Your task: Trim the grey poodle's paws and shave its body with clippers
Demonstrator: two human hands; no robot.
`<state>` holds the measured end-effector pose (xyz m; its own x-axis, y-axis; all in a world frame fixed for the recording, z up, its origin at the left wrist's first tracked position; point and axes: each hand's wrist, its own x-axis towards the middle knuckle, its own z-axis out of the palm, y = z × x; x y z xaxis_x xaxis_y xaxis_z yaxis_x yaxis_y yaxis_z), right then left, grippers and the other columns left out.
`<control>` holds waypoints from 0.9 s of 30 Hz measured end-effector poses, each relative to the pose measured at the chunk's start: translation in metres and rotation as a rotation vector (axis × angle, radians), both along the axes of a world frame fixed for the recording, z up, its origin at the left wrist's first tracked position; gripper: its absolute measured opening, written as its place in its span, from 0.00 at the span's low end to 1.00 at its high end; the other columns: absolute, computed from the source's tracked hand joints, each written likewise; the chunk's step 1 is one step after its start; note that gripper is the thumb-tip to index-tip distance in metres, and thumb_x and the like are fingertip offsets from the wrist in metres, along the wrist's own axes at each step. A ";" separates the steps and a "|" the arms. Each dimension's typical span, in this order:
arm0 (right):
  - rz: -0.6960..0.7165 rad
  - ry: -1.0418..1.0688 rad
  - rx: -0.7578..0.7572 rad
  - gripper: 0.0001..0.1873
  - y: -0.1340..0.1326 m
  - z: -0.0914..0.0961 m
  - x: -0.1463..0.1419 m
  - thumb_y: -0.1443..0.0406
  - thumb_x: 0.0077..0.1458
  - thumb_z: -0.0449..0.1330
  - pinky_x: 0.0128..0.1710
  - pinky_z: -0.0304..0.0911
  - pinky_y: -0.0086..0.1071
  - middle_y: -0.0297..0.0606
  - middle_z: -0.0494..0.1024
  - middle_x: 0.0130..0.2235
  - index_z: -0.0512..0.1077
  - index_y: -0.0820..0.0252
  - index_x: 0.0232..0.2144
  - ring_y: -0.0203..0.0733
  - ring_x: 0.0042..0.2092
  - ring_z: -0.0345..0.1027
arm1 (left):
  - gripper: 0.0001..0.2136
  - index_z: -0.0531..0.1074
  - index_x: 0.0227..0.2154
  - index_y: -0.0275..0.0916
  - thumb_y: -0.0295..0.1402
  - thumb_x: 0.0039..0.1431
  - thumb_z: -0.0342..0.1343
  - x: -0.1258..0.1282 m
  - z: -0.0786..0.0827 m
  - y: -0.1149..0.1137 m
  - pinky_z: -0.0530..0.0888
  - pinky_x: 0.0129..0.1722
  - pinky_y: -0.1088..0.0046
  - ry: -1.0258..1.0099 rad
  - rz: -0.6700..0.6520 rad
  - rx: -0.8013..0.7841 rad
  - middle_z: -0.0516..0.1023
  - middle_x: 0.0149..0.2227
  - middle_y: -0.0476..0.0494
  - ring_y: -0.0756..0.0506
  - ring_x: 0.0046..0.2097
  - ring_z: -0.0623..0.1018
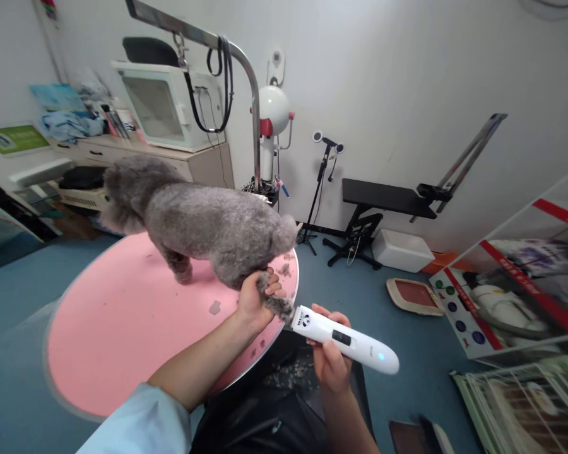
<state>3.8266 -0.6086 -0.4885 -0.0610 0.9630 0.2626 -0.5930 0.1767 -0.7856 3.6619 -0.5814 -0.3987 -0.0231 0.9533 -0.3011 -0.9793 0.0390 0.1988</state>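
Note:
A grey curly-haired dog (203, 221) stands on a round pink grooming table (123, 340), its head toward the left. My left hand (254, 297) is closed around the dog's hind leg, lifting the paw (280, 307) back past the table's edge. My right hand (330, 359) grips a white electric clipper (345, 339) with a small lit blue light. The clipper's head touches the paw. Clumps of cut grey fur (214, 308) lie on the pink top.
A metal grooming arm (246, 69) with a black leash rises behind the table. A white cabinet box (163, 104) sits on a counter at the left. A black folding table (383, 197), a white dryer stand (271, 120) and a wire crate (530, 403) stand around on the blue floor.

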 end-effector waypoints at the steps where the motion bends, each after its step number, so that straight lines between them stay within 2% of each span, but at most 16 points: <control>1: 0.028 0.007 -0.014 0.22 0.001 0.002 -0.001 0.55 0.47 0.69 0.28 0.64 0.29 0.42 0.79 0.49 0.66 0.51 0.42 0.44 0.39 0.75 | 0.05 0.64 0.26 0.35 0.22 0.53 0.45 0.000 0.000 -0.001 0.61 0.17 0.81 0.006 -0.003 0.001 0.55 0.18 0.57 0.58 0.14 0.59; 11: 0.210 0.056 0.020 0.22 0.020 0.014 -0.004 0.55 0.43 0.70 0.27 0.62 0.28 0.40 0.80 0.45 0.68 0.53 0.40 0.40 0.34 0.73 | 0.04 0.63 0.25 0.35 0.23 0.52 0.46 -0.001 0.006 -0.007 0.56 0.16 0.83 0.019 -0.037 -0.025 0.54 0.18 0.58 0.58 0.13 0.57; 14: 0.225 0.082 0.023 0.22 0.027 0.015 -0.005 0.55 0.43 0.70 0.25 0.60 0.26 0.39 0.81 0.43 0.68 0.52 0.40 0.38 0.31 0.71 | 0.03 0.62 0.25 0.36 0.23 0.51 0.47 -0.002 0.005 -0.007 0.56 0.16 0.83 0.027 -0.039 -0.032 0.53 0.18 0.58 0.58 0.13 0.57; 18: 0.288 0.053 -0.033 0.30 0.028 0.009 -0.004 0.48 0.42 0.71 0.23 0.62 0.29 0.43 0.80 0.47 0.67 0.51 0.44 0.37 0.28 0.69 | 0.02 0.61 0.26 0.36 0.23 0.50 0.48 -0.004 0.004 -0.006 0.57 0.16 0.83 0.019 -0.024 -0.011 0.53 0.19 0.58 0.59 0.13 0.57; 20: 0.216 0.050 -0.034 0.29 0.022 0.003 -0.005 0.46 0.44 0.69 0.22 0.62 0.29 0.43 0.79 0.49 0.66 0.50 0.44 0.33 0.24 0.66 | 0.03 0.61 0.26 0.36 0.23 0.49 0.47 -0.005 0.004 -0.004 0.57 0.16 0.83 0.012 -0.012 0.006 0.53 0.19 0.58 0.58 0.14 0.57; 23: 0.041 -0.001 0.021 0.23 0.011 -0.004 -0.009 0.49 0.50 0.67 0.19 0.58 0.25 0.39 0.80 0.49 0.63 0.50 0.41 0.28 0.20 0.61 | 0.04 0.62 0.26 0.36 0.22 0.48 0.47 -0.004 0.002 -0.002 0.59 0.17 0.82 0.013 0.003 0.004 0.53 0.19 0.58 0.58 0.14 0.57; 27: -0.032 -0.072 0.101 0.27 -0.002 -0.007 -0.017 0.45 0.50 0.66 0.26 0.66 0.30 0.41 0.77 0.52 0.62 0.50 0.43 0.30 0.23 0.66 | 0.03 0.62 0.26 0.36 0.22 0.49 0.46 -0.001 -0.001 -0.001 0.60 0.18 0.82 0.014 0.016 0.001 0.52 0.19 0.58 0.58 0.14 0.57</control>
<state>3.8095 -0.6107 -0.4950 -0.0533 0.9337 0.3540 -0.5285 0.2745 -0.8033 3.6611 -0.5826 -0.3997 -0.0428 0.9532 -0.2993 -0.9770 0.0228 0.2122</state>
